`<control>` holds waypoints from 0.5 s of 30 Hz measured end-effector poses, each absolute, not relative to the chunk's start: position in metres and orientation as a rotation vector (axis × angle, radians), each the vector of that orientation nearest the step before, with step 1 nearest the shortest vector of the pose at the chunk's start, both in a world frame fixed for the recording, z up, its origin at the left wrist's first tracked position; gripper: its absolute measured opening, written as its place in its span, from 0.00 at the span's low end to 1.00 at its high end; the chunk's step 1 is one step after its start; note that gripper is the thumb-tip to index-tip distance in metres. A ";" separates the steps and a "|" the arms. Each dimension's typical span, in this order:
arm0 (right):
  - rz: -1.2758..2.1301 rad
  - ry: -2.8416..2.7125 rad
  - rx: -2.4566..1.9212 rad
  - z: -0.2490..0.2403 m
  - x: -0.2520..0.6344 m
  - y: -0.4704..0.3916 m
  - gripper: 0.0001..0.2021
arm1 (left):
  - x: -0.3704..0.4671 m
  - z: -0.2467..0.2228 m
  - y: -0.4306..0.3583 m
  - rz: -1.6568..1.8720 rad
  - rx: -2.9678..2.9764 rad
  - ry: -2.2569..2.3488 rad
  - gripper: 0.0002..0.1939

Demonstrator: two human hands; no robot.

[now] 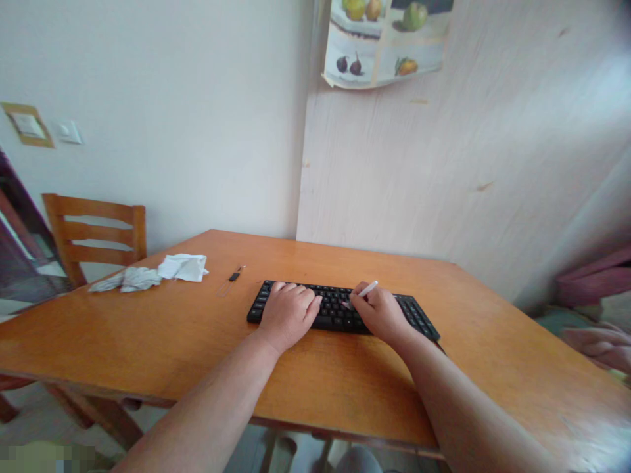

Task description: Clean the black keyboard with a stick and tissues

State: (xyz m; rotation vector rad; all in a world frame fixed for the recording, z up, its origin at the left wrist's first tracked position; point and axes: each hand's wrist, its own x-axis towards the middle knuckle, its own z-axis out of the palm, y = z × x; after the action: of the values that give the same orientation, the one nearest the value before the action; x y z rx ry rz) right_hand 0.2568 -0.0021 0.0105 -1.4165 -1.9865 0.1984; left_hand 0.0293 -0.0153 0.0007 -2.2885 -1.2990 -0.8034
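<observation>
A black keyboard (335, 321) lies on the wooden table in front of me. My left hand (290, 312) is closed over its left part, the fingers curled toward the far edge and the thumb pointing right. Above the right-middle keys, my right hand (379, 310) pinches a slim white pen-like tool (369, 288). The tool slants down to the left, and its pale tip is at the keys. Whether that tip is a brush or a point is too small to make out.
On the left of the table (207, 348) lie crumpled greyish gloves (140, 278) and a folded white cloth (183, 267). A small black item with a thin loop (235, 276) lies left of the keyboard. A wooden chair (101, 233) stands at the far left, by the wall.
</observation>
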 end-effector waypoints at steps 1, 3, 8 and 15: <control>0.194 -1.992 -1.415 0.011 0.257 -0.003 0.09 | 0.029 0.001 -0.015 -0.802 -2.287 -1.298 0.18; 0.194 -2.004 -1.417 0.013 0.257 -0.004 0.09 | 0.029 0.001 -0.015 -0.807 -2.285 -1.298 0.19; 0.228 -2.011 -1.420 0.016 0.258 -0.008 0.10 | 0.030 0.000 -0.015 -0.823 -2.295 -1.305 0.19; 0.278 -1.956 -1.399 0.013 0.264 -0.007 0.14 | 0.032 0.000 -0.016 -0.818 -2.272 -1.357 0.20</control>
State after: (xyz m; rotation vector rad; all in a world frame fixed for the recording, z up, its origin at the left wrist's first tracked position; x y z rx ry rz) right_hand 0.2640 -0.0068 0.0128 -1.3991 -1.9560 0.2775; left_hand 0.0321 -0.0156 -0.0001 -2.2716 -1.3565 -0.8182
